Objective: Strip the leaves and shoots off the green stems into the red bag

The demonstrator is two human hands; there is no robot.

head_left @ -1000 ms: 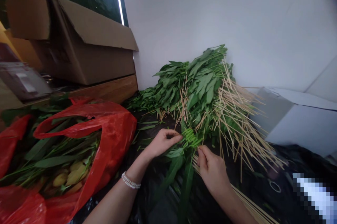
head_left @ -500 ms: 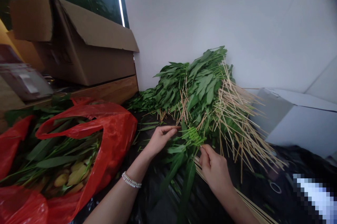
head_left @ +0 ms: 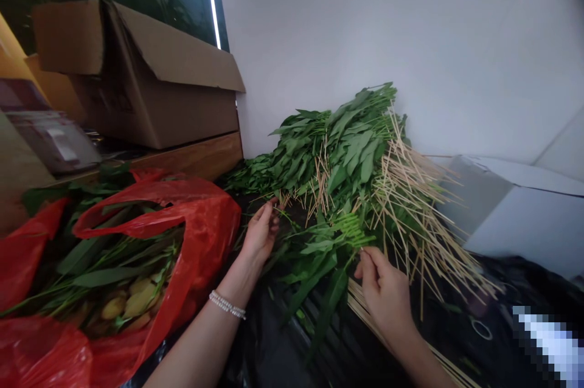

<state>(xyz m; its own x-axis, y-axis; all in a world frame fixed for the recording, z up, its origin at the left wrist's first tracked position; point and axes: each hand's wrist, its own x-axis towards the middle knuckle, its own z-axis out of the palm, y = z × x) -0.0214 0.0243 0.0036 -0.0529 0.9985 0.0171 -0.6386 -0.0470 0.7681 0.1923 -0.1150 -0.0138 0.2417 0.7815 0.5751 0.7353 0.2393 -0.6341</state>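
Note:
My right hand [head_left: 385, 284] is closed in a pinch at the end of a row of green leafy stems [head_left: 351, 230]. The bright cut stems lie side by side, and their long leaves [head_left: 326, 284] hang down to the left over black plastic. Whatever thin piece runs through the stems is mostly hidden. To the left, my left hand [head_left: 262, 231] has its fingers pinched together beside a thin green stem [head_left: 286, 215], which seems to come from the fingertips. Under my right wrist lies a bundle of bare wooden sticks [head_left: 360, 303].
Leafy bunches on sticks [head_left: 360, 151] are heaped against the white wall [head_left: 387, 17]. A red plastic bag [head_left: 207, 224] of leaves and potato-like lumps stands at left, below a cardboard box [head_left: 191, 111]. At right are a white box [head_left: 533, 218] and a ring [head_left: 481, 328].
My left hand has left the leafy row and moved left, to the loose thin stem. My right hand still pinches the row, now slightly further right in view.

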